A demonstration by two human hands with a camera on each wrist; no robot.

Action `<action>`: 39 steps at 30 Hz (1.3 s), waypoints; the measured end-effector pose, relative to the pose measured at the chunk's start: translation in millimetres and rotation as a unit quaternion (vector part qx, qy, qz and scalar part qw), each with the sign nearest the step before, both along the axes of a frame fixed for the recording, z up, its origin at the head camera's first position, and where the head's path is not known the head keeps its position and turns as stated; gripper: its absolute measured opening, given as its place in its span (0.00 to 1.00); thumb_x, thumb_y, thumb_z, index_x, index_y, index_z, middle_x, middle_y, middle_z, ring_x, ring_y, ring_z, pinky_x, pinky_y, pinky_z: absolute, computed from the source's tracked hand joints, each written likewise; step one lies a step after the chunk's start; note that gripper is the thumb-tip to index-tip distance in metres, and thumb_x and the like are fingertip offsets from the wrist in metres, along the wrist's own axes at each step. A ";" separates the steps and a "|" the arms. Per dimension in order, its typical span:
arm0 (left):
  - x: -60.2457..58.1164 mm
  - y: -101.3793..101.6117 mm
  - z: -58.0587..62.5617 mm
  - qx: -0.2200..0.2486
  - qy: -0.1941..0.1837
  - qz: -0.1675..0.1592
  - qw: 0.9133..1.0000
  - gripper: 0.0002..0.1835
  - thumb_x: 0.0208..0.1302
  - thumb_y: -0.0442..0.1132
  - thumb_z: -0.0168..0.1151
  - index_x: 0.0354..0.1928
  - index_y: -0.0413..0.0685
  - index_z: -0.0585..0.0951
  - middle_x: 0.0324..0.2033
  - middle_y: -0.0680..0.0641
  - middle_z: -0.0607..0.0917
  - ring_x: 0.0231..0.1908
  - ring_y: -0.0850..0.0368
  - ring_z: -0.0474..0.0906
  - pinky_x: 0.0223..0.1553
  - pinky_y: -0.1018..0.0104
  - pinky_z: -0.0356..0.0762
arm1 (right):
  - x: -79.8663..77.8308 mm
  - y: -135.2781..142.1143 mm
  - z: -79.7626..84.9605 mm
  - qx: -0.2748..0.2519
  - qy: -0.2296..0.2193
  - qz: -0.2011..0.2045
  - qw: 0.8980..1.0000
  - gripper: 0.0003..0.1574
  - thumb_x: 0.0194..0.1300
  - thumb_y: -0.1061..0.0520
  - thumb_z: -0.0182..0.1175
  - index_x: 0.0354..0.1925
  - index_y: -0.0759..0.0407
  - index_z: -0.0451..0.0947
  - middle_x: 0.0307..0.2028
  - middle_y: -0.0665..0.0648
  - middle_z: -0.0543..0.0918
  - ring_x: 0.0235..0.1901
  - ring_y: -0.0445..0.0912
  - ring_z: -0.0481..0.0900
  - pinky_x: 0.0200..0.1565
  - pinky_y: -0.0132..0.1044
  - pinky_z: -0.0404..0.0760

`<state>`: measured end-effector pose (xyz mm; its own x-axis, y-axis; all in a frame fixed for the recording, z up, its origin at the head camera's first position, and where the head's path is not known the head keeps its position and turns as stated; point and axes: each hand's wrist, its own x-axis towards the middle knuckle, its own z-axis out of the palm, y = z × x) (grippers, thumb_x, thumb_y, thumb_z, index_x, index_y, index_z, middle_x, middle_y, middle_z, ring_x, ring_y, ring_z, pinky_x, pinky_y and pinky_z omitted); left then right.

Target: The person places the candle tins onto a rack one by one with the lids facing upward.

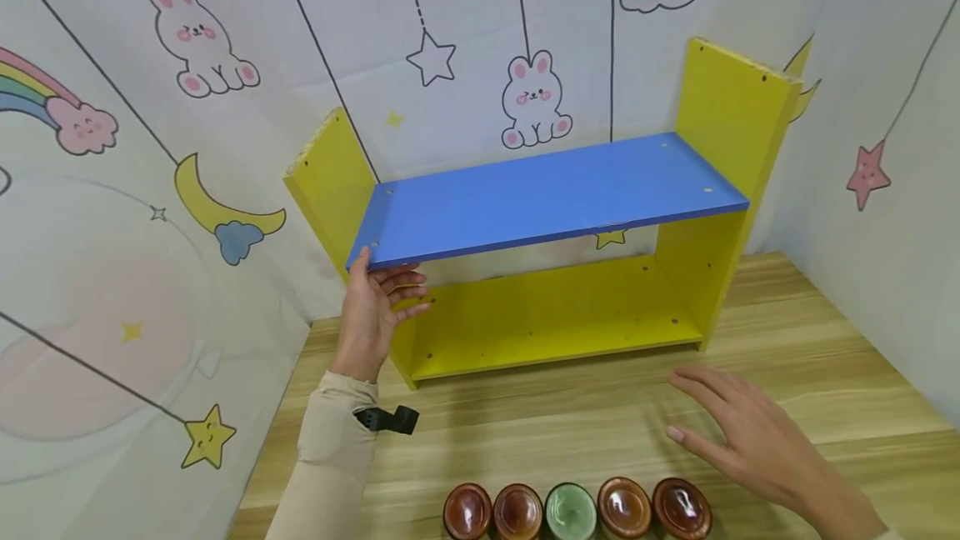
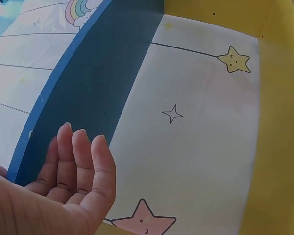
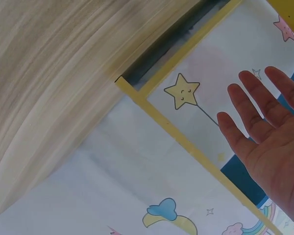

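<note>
A blue shelf board (image 1: 547, 194) lies level between the two yellow side panels (image 1: 731, 119) of a small shelf unit. My left hand (image 1: 367, 315) holds the board's front left corner, thumb at the top edge and fingers beneath. In the left wrist view those fingers (image 2: 104, 161) are bent under the blue board (image 2: 83, 93). My right hand (image 1: 750, 432) hovers over the table in front of the unit's right side, holding nothing. Its fingers (image 3: 245, 107) are spread and relaxed in the right wrist view.
The yellow bottom board (image 1: 540, 315) of the unit sits low above the wood-grain table (image 1: 555, 407). Several glossy round brown tops (image 1: 625, 508) and one green top (image 1: 571, 512) stand in a row near me. A cartoon-printed wall covering (image 1: 465, 123) closes off the back and sides.
</note>
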<state>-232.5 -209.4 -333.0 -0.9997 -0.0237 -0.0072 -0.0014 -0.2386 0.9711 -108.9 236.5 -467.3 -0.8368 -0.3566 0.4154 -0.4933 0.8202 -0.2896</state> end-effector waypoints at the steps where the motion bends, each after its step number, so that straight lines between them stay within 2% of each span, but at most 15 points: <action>1: -0.2 -0.3 0.1 0.002 0.000 0.001 1.000 0.39 0.78 0.67 0.34 0.52 0.36 0.78 0.35 0.48 0.86 0.36 0.53 0.81 0.43 0.55 0.84 | 0.5 -0.1 -0.2 0.000 -0.001 -0.001 1.000 0.38 0.63 0.38 0.68 0.66 0.50 0.75 0.64 0.56 0.77 0.61 0.58 0.75 0.55 0.65 0.72; 4: -0.9 -1.3 1.5 0.004 -0.001 0.002 1.000 0.39 0.78 0.67 0.33 0.53 0.36 0.77 0.34 0.49 0.86 0.35 0.53 0.82 0.42 0.56 0.84 | 2.0 -0.2 -0.9 0.002 0.000 -0.004 1.000 0.37 0.63 0.37 0.68 0.66 0.49 0.76 0.64 0.55 0.78 0.60 0.57 0.76 0.54 0.65 0.73; 7: -1.3 -2.0 3.1 0.005 -0.002 0.004 1.000 0.38 0.77 0.67 0.33 0.59 0.39 0.74 0.34 0.49 0.86 0.34 0.54 0.82 0.41 0.57 0.84 | 3.3 0.0 -1.9 0.003 0.007 -0.005 1.000 0.37 0.63 0.38 0.69 0.65 0.50 0.76 0.63 0.55 0.78 0.59 0.57 0.77 0.53 0.64 0.74; 14: -2.6 -1.6 5.9 0.001 -0.008 0.004 1.000 0.37 0.78 0.66 0.33 0.67 0.42 0.68 0.33 0.51 0.86 0.35 0.54 0.82 0.45 0.54 0.83 | 6.6 0.8 -5.4 -0.001 0.016 -0.003 1.000 0.36 0.62 0.39 0.70 0.64 0.49 0.77 0.62 0.54 0.79 0.59 0.56 0.77 0.53 0.62 0.75; 20: -3.8 -1.0 6.2 0.006 -0.006 0.007 1.000 0.36 0.79 0.64 0.33 0.76 0.46 0.58 0.32 0.51 0.86 0.34 0.55 0.81 0.43 0.57 0.84 | 9.1 1.5 -7.8 -0.003 0.019 -0.002 1.000 0.36 0.61 0.40 0.71 0.64 0.50 0.77 0.62 0.54 0.78 0.60 0.56 0.76 0.55 0.62 0.73; 23: -4.2 -0.9 6.3 0.006 -0.002 0.007 1.000 0.35 0.80 0.63 0.32 0.75 0.45 0.58 0.31 0.52 0.86 0.34 0.55 0.81 0.42 0.58 0.84 | 9.4 2.0 -7.6 -0.003 0.018 -0.003 1.000 0.36 0.61 0.40 0.71 0.64 0.50 0.77 0.62 0.54 0.79 0.60 0.55 0.76 0.55 0.62 0.73; 30: -3.1 -1.4 6.1 0.009 0.002 0.004 1.000 0.32 0.82 0.58 0.30 0.70 0.42 0.64 0.30 0.52 0.86 0.34 0.55 0.81 0.42 0.57 0.84 | 9.5 3.8 -7.9 -0.003 0.014 -0.004 1.000 0.36 0.62 0.41 0.70 0.65 0.50 0.77 0.62 0.55 0.79 0.59 0.55 0.77 0.55 0.62 0.73; 39: -2.6 -2.8 7.1 0.017 0.000 -0.007 1.000 0.30 0.82 0.57 0.31 0.65 0.42 0.68 0.30 0.52 0.86 0.34 0.55 0.82 0.45 0.56 0.83 | 11.3 7.6 -13.0 -0.009 0.031 0.001 0.999 0.37 0.59 0.42 0.72 0.63 0.52 0.78 0.62 0.55 0.79 0.58 0.55 0.78 0.54 0.60 0.74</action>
<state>-235.0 -212.3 -325.9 -0.9999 -0.0096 -0.0078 -0.0049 -0.2721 0.9622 -97.5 244.1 -480.3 -0.8089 -0.3498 0.4726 -0.5118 0.8145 -0.2731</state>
